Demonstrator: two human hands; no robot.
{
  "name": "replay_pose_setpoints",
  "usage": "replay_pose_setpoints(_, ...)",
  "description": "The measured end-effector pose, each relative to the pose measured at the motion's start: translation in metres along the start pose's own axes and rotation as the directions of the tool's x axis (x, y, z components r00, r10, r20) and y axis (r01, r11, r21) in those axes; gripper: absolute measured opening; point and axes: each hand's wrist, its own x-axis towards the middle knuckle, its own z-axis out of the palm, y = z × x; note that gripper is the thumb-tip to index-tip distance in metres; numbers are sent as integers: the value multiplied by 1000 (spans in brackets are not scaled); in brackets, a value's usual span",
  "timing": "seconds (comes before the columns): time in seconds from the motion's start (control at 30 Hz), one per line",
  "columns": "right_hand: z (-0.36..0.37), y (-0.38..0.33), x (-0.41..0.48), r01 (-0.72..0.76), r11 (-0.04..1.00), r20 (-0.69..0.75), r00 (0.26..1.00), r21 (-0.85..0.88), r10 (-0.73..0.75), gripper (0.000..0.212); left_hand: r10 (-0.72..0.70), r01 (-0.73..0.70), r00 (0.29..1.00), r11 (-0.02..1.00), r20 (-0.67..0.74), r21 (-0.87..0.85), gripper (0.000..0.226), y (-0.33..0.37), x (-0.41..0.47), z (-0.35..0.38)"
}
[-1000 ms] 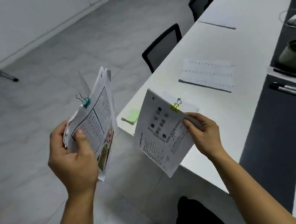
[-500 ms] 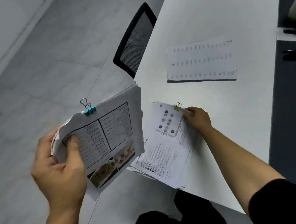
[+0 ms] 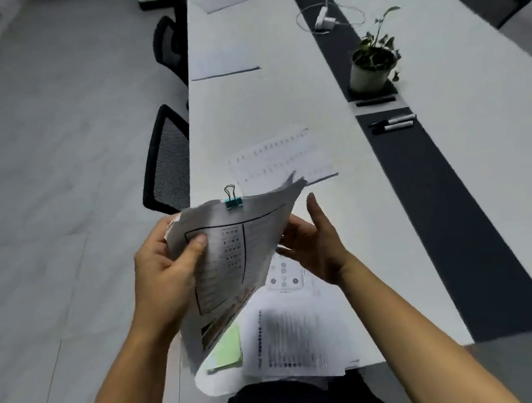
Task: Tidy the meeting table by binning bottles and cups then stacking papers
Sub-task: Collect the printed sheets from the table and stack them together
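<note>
My left hand (image 3: 166, 275) grips a thick bundle of printed papers (image 3: 231, 256) held by a teal binder clip (image 3: 233, 202), thumb on its front page, above the near end of the white table (image 3: 279, 105). My right hand (image 3: 315, 249) is open, fingers spread, at the bundle's right edge; whether it touches the paper is unclear. Below it a second printed packet (image 3: 293, 339) lies flat on the table. Another sheet (image 3: 282, 158) lies further up the table. More sheets (image 3: 222, 61) lie beyond.
Green sticky notes (image 3: 226, 348) lie at the table's near edge. A dark strip (image 3: 445, 211) runs along the table with two markers (image 3: 393, 123), a potted plant (image 3: 371, 62) and a white charger with cable (image 3: 323, 21). Black chairs (image 3: 168, 166) stand along the left side.
My right hand has let go of the yellow-clipped packet, which now lies on the table, and has come up open beside the bundle. The view has swung along the table.
</note>
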Motion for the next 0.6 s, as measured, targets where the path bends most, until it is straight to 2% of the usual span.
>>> replay_pose_setpoints(0.07, 15, 1, -18, 40, 999, -67, 997, -17, -41, 82, -7, 10, 999, 997, 34, -79, 27, -5, 12, -12)
replay_pose_setpoints(0.13, 22, 10, -37, 75, 996, -140, 987, -42, -80, 61, -40, 46, 998, 984, 38, -172, 26, -13, 21, -21)
replay_pose_setpoints(0.23, 20, 35, -69, 24, 995, -271, 961, -100, -51, 37, -206, 224, 974, 923, 90, -312, 22, -27, 35, -19)
replay_pose_setpoints(0.3, 18, 58, -92, -30, 995, -377, 926, -92, -7, 30, -311, 351, 935, 882, 170, -316, 18, -43, 43, -13)
replay_pose_setpoints(0.37, 17, 80, -111, -52, 998, -480, 877, -43, 24, 29, -424, 475, 874, 846, 237, -240, 30, -69, 47, -7)
replay_pose_setpoints(0.47, 6, 111, -121, -57, 998, -639, 767, 15, 54, 24, -592, 652, 702, 758, 395, -22, 52, -111, 30, -2)
replay_pose_setpoints(0.53, -3, 129, -118, -122, 992, -722, 688, -21, 69, 19, -654, 677, 586, 720, 479, 154, 43, -136, 4, 4)
replay_pose_setpoints(0.6, -10, 141, -111, -242, 962, -772, 633, -128, 56, 16, -684, 671, 543, 702, 486, 239, 34, -159, -22, 12)
